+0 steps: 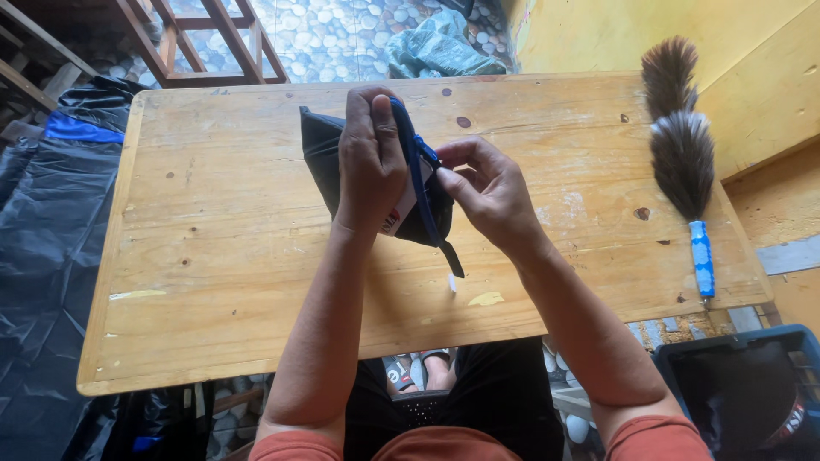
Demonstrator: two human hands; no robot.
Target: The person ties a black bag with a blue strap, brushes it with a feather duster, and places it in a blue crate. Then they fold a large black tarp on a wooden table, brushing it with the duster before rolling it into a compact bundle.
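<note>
**Both hands on a black pouch at mid-desk**

A wooden desk [213, 282] is seen from above. At its centre, a little toward 12 o'clock, lies a black pouch [323, 162] with blue trim. The left hand [370, 162] is clamped over the top of the pouch, fingers curled over its edge. The right hand [487, 192], at 3 o'clock from the pouch, pinches the blue edge between thumb and fingertips. A black strap [449, 256] hangs from the pouch toward 6 o'clock. The work looks mid-way: whether the edge is open or closed is hidden by the hands. A feather duster [683, 154] lies apart at 3 o'clock.
</note>
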